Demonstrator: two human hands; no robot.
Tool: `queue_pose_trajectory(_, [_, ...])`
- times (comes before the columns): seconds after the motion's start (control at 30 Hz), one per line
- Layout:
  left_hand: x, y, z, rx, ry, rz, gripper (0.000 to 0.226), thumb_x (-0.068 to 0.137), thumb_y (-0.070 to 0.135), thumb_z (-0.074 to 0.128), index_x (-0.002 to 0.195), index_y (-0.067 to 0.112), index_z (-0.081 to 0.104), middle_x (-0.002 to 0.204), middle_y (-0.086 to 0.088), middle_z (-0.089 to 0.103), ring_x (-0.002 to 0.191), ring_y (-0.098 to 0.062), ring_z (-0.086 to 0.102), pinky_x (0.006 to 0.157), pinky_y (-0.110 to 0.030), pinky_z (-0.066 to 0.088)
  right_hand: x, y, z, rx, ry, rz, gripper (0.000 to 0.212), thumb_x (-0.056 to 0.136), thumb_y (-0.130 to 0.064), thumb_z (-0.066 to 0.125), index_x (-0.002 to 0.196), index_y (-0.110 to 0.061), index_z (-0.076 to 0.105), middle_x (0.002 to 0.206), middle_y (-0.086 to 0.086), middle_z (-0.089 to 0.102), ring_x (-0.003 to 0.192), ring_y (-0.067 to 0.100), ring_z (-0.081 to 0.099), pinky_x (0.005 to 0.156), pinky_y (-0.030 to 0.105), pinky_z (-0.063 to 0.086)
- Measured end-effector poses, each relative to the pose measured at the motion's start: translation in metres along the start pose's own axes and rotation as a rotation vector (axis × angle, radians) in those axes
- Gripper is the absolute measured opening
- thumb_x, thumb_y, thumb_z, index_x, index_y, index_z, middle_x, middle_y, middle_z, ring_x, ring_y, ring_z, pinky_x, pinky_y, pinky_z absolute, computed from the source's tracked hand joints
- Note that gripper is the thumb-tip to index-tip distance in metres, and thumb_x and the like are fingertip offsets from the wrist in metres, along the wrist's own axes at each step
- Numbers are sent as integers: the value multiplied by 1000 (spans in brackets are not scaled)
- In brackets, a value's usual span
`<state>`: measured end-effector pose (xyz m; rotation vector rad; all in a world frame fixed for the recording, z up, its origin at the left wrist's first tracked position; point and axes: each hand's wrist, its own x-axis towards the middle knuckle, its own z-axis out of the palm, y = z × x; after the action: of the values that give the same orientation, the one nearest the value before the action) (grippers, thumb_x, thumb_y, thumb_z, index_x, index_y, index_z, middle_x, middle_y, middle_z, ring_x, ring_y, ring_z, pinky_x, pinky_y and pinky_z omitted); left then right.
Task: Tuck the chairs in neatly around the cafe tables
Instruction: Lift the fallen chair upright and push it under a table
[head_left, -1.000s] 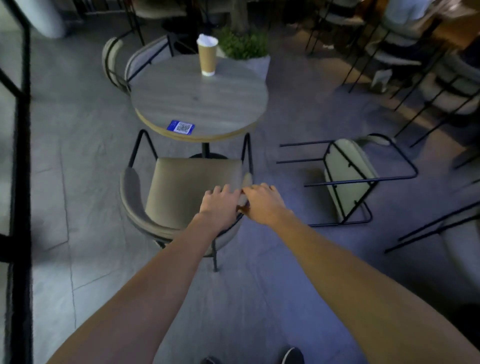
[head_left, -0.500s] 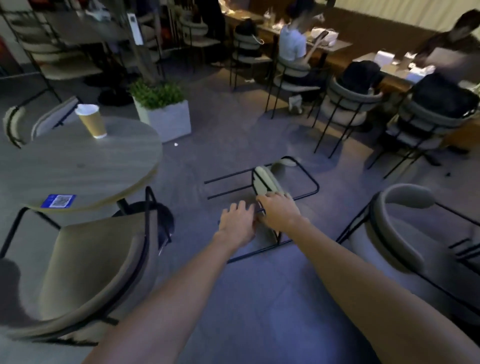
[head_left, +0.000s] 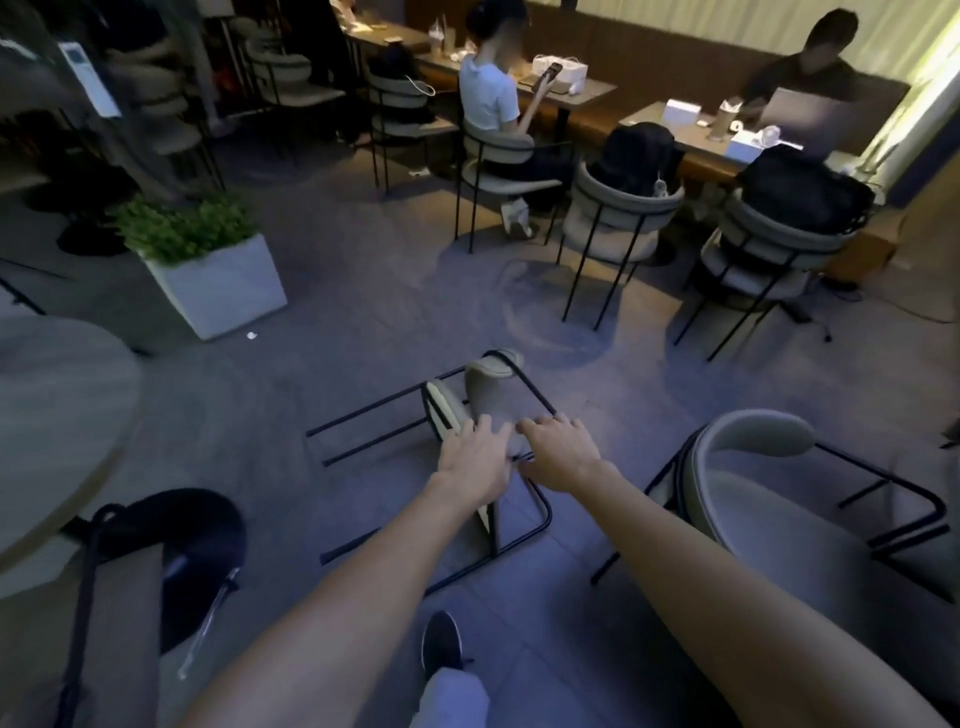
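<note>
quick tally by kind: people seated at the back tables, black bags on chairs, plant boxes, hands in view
seated people: 2
black bags: 2
plant box: 1
hands, left hand and right hand: 2
total: 7

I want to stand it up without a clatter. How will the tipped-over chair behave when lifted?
The tipped-over chair probably lifts stiffly: its thin black metal frame looks rigid. It seems fairly light, being slim rods and padding. Its legs jut sideways, so it may swing; both the left hand and right hand reach it.

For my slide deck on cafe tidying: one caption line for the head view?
Both hands, left hand and right hand, reach the tipped-over chair lying on the cafe floor.
</note>
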<state>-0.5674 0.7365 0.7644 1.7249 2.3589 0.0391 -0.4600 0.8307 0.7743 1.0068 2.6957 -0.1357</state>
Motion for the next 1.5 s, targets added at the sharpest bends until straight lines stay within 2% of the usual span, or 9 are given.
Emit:
queue_pose_trajectory(0.33, [216, -7, 35, -33, -154, 12, 38, 100, 36, 43, 133, 16, 45, 130, -14, 48, 121, -35, 46, 91, -47, 42, 174, 116, 27, 132, -165, 122, 44, 95, -31, 53, 135, -12, 48, 134, 14, 54, 124, 36, 48, 101, 46, 41])
queue_pose_trajectory(0.5, [295, -1, 80, -12, -221, -30, 33, 100, 30, 46, 130, 16, 46, 126, -14, 50, 117, -34, 47, 93, -47, 41, 245, 168, 63, 193, -224, 123, 30, 93, -21, 51, 119, -5, 49, 121, 18, 55, 116, 38, 49, 89, 45, 45])
queue_pose_trajectory(0.73, [415, 17, 159, 64, -315, 32, 55, 90, 11, 59, 141, 18, 40, 131, -13, 44, 120, -33, 44, 94, -45, 40, 330, 222, 156, 324, -300, 151, 38, 96, -17, 49, 132, -4, 43, 126, 20, 54, 118, 37, 49, 85, 43, 46])
queue_pose_trajectory(0.9, [470, 31, 223, 42, -336, -52, 39, 94, 19, 51, 132, 15, 48, 130, -13, 47, 120, -32, 44, 96, -43, 39, 371, 237, 220, 428, -337, 205, 39, 98, -16, 48, 134, -5, 40, 129, 20, 53, 119, 36, 51, 85, 42, 48])
queue_pose_trajectory(1.0, [488, 25, 258, 221, -378, 118, 44, 91, 23, 59, 134, 16, 49, 134, -10, 45, 131, -32, 35, 104, -44, 35, 386, 239, 244, 476, -380, 206, 41, 98, -14, 49, 136, -1, 41, 130, 21, 55, 117, 34, 55, 88, 39, 47])
queue_pose_trajectory(1.13, [519, 12, 280, 451, -430, 348, 41, 94, 24, 59, 134, 17, 53, 134, -6, 52, 133, -28, 39, 119, -49, 14, 402, 241, 264, 609, -473, 234, 55, 95, -3, 47, 147, -1, 29, 121, 23, 61, 105, 36, 61, 70, 33, 44])
queue_pose_trajectory(1.23, [536, 6, 282, 505, -460, 474, 34, 93, 32, 61, 124, 19, 60, 128, -3, 60, 122, -23, 50, 111, -39, 30, 403, 239, 267, 702, -475, 255, 62, 94, -3, 46, 151, -7, 22, 122, 20, 60, 100, 33, 60, 72, 37, 48])
queue_pose_trajectory(1.33, [542, -1, 279, 509, -489, 508, 36, 95, 41, 57, 125, 21, 60, 128, -3, 58, 122, -23, 50, 103, -34, 36, 402, 233, 264, 755, -441, 276, 56, 95, -3, 47, 148, -7, 27, 108, 17, 60, 84, 27, 56, 62, 34, 44])
queue_pose_trajectory(1.5, [542, -30, 263, 517, -507, 463, 34, 102, 39, 46, 124, 19, 61, 131, -3, 57, 122, -22, 49, 103, -33, 34, 409, 199, 240, 776, -351, 288, 49, 93, -2, 52, 139, -2, 37, 123, 22, 59, 104, 35, 61, 72, 32, 44])
